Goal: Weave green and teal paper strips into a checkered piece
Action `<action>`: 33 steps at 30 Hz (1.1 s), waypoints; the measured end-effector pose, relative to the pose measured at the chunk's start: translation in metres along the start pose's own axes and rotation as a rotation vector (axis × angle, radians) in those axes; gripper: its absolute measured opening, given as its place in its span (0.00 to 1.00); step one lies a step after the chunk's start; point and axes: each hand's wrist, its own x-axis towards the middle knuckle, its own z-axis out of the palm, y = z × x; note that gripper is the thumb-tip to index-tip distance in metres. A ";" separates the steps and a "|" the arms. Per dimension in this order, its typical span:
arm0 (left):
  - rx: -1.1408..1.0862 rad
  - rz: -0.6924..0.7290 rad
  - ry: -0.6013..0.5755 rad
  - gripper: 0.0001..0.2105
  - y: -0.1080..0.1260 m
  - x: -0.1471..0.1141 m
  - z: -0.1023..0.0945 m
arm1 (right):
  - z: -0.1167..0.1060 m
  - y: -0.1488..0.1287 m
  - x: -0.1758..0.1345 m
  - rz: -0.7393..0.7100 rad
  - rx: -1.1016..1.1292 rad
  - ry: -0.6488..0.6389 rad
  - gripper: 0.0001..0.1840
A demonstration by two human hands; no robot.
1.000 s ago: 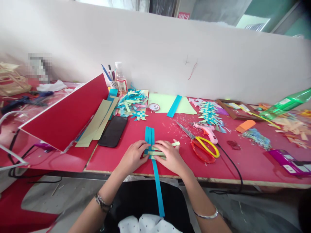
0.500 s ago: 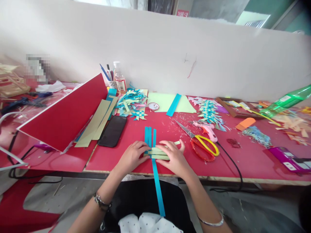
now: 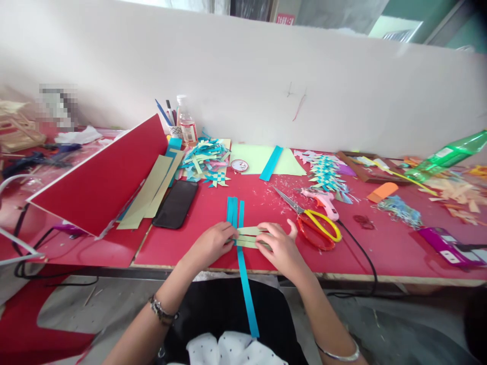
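Blue paper strips (image 3: 232,209) stand upright side by side, crossed by pale green paper strips (image 3: 248,239) lying sideways. My left hand (image 3: 216,242) pinches the crossing at its left side, fingertips on the blue strips. With closed fingers, my right hand (image 3: 279,246) holds the pale green strips near their right ends; those ends are hidden under it. One long blue strip (image 3: 246,294) runs from the crossing over the table edge and hangs toward my lap.
Scissors (image 3: 315,223) and a pink glue gun (image 3: 321,198) lie right of my hands. A black phone (image 3: 175,205) is on the left, beside wide paper strips (image 3: 146,192). Behind are a pile of woven paper pieces (image 3: 205,159) and a green bottle (image 3: 447,157).
My right hand has slid a little to the right along the pale green strips, baring more of them. My left hand stays at the crossing.
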 end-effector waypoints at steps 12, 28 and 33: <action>0.153 -0.005 -0.027 0.08 0.007 0.001 0.002 | -0.014 -0.008 0.004 -0.006 0.109 -0.117 0.08; 0.309 -0.071 0.052 0.09 0.014 -0.001 0.012 | -0.014 -0.008 0.009 0.062 0.008 -0.069 0.15; 0.337 -0.085 0.085 0.12 0.015 0.001 0.016 | -0.011 -0.003 0.011 -0.016 -0.051 -0.074 0.17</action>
